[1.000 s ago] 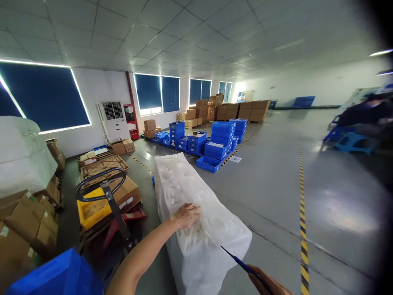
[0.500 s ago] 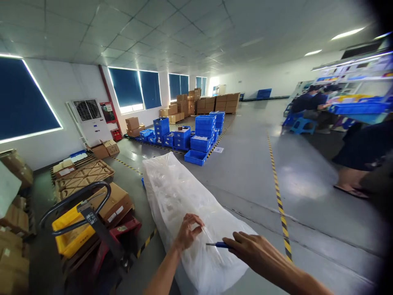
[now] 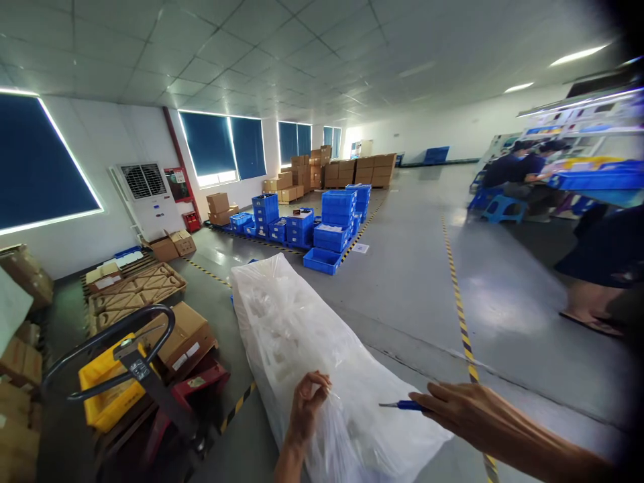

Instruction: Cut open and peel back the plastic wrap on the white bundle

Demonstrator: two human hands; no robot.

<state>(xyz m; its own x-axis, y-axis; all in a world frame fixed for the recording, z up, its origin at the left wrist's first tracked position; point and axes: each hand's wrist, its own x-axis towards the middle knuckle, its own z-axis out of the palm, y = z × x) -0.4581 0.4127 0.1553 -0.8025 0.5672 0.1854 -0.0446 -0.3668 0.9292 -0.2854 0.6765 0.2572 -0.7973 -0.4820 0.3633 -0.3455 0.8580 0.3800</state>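
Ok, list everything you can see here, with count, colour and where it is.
plastic bag: one, clear white, long, over stacked goods on the floor at centre
pallet jack: one, red with black handle, lower left
yellow bin: one, by the jack
cardboard boxes: many, brown, far wall and left side
blue crates: many, stacked mid-floor
air cooler: one, white, left wall
windows: several, dark blue blinds, left wall
floor tape: yellow-black line, right of centre
other people: at least two, dark blue tops, far right
blue stool: one, far right
left hand: pinching the bag
right hand: holding a blue-handled tool
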